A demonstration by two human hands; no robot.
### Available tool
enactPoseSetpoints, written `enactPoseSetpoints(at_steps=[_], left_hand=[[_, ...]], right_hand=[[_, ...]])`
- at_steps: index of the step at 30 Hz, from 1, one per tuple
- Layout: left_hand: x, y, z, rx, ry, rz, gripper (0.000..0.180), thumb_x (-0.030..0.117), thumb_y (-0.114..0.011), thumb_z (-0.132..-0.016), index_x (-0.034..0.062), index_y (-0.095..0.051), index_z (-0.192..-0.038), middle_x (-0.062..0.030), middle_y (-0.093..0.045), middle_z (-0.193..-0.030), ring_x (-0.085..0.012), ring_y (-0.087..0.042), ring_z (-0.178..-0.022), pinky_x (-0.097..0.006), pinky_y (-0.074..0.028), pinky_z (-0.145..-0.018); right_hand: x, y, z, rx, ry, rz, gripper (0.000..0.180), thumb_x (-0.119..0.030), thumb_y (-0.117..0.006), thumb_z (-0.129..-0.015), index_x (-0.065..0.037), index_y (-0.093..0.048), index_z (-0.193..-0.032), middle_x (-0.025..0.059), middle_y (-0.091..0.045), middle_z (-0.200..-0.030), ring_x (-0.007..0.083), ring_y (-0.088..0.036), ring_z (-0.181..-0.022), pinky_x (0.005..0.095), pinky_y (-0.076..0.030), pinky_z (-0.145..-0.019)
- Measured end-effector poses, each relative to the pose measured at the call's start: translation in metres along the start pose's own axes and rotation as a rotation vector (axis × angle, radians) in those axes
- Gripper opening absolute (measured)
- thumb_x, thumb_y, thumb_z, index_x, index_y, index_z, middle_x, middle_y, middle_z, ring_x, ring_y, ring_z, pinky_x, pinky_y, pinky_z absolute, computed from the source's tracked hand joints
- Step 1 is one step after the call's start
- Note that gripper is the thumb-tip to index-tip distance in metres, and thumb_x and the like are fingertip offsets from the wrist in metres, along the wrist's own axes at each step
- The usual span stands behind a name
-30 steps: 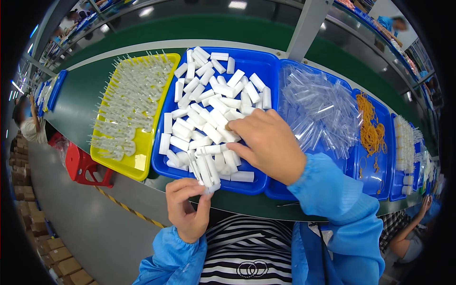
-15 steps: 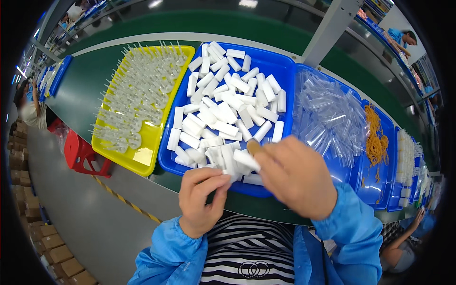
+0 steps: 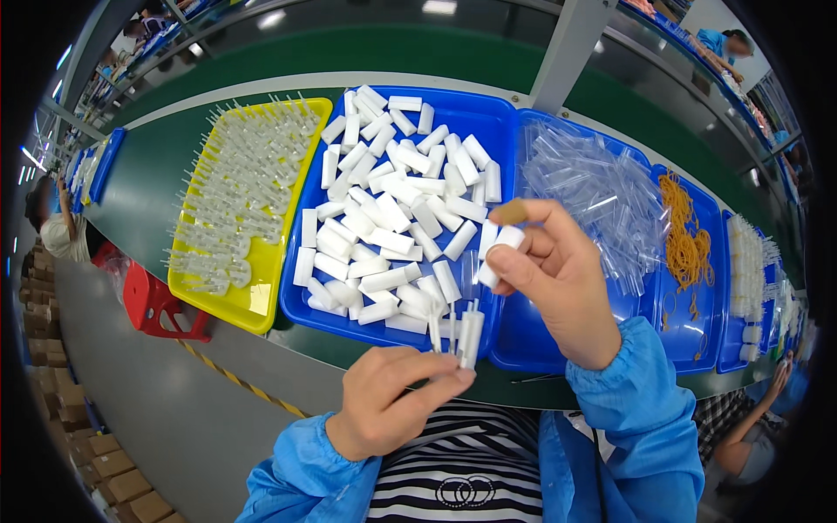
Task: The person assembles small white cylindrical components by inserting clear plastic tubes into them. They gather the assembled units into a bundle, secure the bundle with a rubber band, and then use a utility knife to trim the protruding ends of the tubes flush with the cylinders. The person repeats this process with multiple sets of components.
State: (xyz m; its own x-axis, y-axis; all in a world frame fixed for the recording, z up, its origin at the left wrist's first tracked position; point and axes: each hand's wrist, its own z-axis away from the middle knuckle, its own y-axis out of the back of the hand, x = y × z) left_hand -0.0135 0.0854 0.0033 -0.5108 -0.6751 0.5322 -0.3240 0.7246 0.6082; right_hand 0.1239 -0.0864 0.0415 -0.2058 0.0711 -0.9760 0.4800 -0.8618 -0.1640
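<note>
My left hand (image 3: 397,401) pinches the base of a whitish plastic part with thin upright stems (image 3: 453,327), in front of the near rim of a blue tray (image 3: 340,329). A white sleeve-like piece (image 3: 471,336) stands over one side of that part. Above and to the right, my right hand (image 3: 558,283) grips a white foam cylinder (image 3: 508,236) between thumb and fingers, apart from the left hand. Its index finger wears a brownish cover (image 3: 509,212). Many similar foam cylinders (image 3: 388,209) lie heaped in the blue tray.
At left, a yellow tray (image 3: 261,321) holds clear stemmed parts (image 3: 235,192). To the right are clear plastic tubes (image 3: 593,192) and orange rubber bands (image 3: 689,253) in blue trays. A red stool (image 3: 153,301) stands on the floor, and a metal post (image 3: 567,57) rises behind the trays.
My right hand has drawn back from the left, up and rightward, and now shows a foam cylinder in its fingers. My left hand has shifted right and down, still holding the stemmed part.
</note>
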Motion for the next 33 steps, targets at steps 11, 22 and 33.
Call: enactPoseSetpoints(at_steps=[11,22,33], left_hand=[[0.003,-0.007,0.001,-0.026,0.004,-0.04,0.034,0.002,-0.071,-0.067,0.0107,-0.076,-0.099,-0.003,-0.068,-0.102,-0.0199,-0.059,-0.082,-0.029,-0.049,-0.067],[-0.014,-0.016,0.02,0.307,0.117,0.133,0.034,-0.004,-0.074,-0.077,0.0067,-0.061,-0.106,-0.0135,-0.064,-0.106,-0.028,-0.064,-0.092,-0.034,-0.052,-0.076],[-0.017,-0.002,0.044,0.494,0.391,0.521,0.026,-0.002,-0.072,-0.082,0.0008,-0.061,-0.105,-0.0152,-0.06,-0.104,-0.0229,-0.059,-0.095,-0.032,-0.048,-0.084]], right_hand=[[0.02,0.007,0.004,-0.077,0.386,0.514,0.019,-0.012,-0.075,-0.083,-0.002,-0.07,-0.098,0.0041,-0.065,-0.084,0.0132,-0.056,-0.08,0.0287,-0.044,-0.072],[0.035,-0.023,0.03,-0.077,0.511,0.448,0.017,-0.01,-0.076,-0.08,-0.005,-0.069,-0.094,0.0075,-0.065,-0.089,0.0231,-0.058,-0.088,0.032,-0.044,-0.078],[0.042,-0.056,0.002,-0.27,0.473,0.333,0.021,-0.014,-0.066,-0.091,-0.004,-0.067,-0.109,0.0104,-0.062,-0.097,0.0262,-0.056,-0.094,0.0358,-0.043,-0.083]])
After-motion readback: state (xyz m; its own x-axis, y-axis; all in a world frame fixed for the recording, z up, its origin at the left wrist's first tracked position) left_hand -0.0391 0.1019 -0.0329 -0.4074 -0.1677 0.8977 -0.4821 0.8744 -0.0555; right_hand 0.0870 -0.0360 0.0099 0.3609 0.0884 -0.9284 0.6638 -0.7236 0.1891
